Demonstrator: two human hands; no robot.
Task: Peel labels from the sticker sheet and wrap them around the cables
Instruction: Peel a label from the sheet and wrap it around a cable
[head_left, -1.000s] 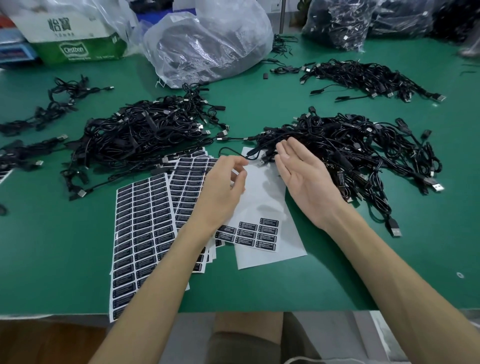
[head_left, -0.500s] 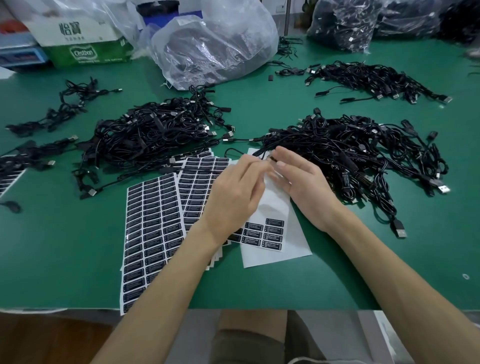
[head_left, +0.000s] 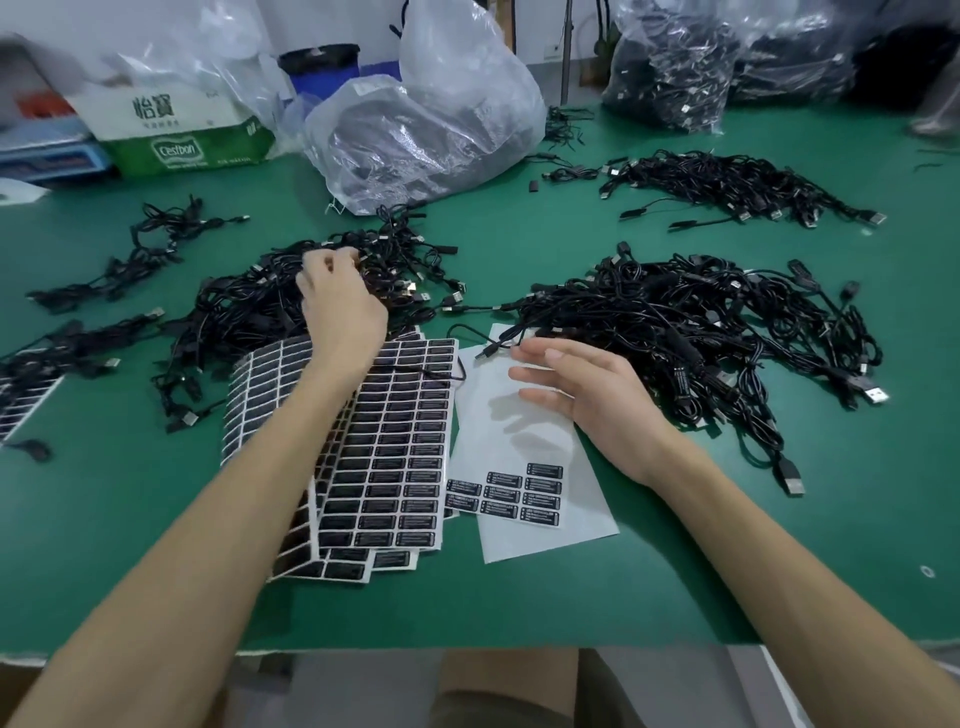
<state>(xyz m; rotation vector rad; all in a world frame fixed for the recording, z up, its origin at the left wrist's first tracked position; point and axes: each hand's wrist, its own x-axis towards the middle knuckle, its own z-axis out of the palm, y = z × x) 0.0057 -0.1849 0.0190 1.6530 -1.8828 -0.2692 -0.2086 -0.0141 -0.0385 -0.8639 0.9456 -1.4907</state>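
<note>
The left grip (head_left: 340, 306) is seen back-up at the near edge of the left cable pile (head_left: 234, 312), its fingers (head_left: 327, 260) curled down among the black leads. Whether a lead is pinched between them cannot be told, since the fingertips are hidden by the knuckles and the tangle. The forearm is stretched across the full label sheets (head_left: 395, 452), which are stacked overlapping on the green desk (head_left: 571, 608).

The right grip (head_left: 592, 395) is held spread and loose, palm turned inward, with nothing in it. Its fingers (head_left: 535, 356) are stretched out over the upper part of the white backing sheet (head_left: 519, 540), just beside the plug (head_left: 480, 353) of a cable that trails onto the sheet from the right cable pile (head_left: 675, 322). That sheet is mostly stripped; a small block of black labels (head_left: 519, 493) is left near its lower end.

A third, flatter cable pile (head_left: 727, 182) is spread further back on the right, and smaller bunches (head_left: 150, 244) are scattered at the left. Clear plastic bags (head_left: 426, 130) and a green-and-white carton (head_left: 182, 135) are set along the far edge.
</note>
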